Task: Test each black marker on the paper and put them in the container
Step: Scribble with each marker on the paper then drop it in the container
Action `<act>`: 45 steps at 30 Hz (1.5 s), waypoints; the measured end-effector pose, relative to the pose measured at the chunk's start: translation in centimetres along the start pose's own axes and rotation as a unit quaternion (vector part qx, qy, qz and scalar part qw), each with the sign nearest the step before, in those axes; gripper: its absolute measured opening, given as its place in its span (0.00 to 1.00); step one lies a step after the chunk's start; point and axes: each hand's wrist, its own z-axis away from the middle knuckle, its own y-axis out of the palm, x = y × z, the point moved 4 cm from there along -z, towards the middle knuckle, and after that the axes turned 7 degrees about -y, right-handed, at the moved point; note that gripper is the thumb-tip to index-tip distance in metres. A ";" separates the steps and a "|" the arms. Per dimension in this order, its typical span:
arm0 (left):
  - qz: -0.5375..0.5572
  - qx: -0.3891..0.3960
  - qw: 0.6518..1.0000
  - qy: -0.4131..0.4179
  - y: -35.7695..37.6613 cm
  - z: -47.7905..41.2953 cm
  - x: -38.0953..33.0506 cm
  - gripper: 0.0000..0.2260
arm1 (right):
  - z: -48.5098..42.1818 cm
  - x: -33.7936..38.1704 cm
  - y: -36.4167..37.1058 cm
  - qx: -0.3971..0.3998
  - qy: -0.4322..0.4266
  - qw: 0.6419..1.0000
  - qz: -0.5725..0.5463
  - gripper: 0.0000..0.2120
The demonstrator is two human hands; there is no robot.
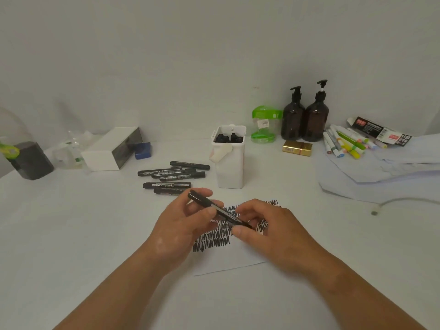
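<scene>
The left grip [183, 225] and the right grip [269, 232] (both bare hands) hold one black marker [219, 209] between them. The left pinches the marker's upper half with thumb and curled fingers, and the right pinches its lower end. The marker slants down from left grip to right grip. Whether its cap is on I cannot tell.

Directly beneath both grips lies the paper [228, 263], covered in rows of black scribble. Just beyond the left grip, the loose markers [171, 177] lie in a cluster on the white surface [71, 234]. Beyond and between the two grips stands the white container [229, 163], upright, with dark marker ends showing at its mouth. Farther behind the right grip stand two amber pump bottles [304, 115], and a pile of coloured pens [345, 144] lies to their right.
</scene>
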 end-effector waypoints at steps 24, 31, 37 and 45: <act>-0.498 0.086 0.819 0.272 3.6 3.2 -0.2 0.10 | -0.1 1.6 3.2 -0.039 0.059 0.958 -0.279 0.09; -0.509 0.065 0.816 0.266 3.6 3.4 -0.2 0.14 | 0.0 2.5 2.6 -0.038 0.014 0.945 -0.325 0.10; -0.541 0.021 0.803 0.248 3.0 3.2 0.2 0.17 | 0.1 2.4 2.5 -0.046 -0.005 0.950 -0.307 0.12; -0.581 -0.020 0.791 0.190 0.7 1.4 1.1 0.32 | -0.5 -0.8 -0.9 -0.126 0.067 0.942 -0.303 0.10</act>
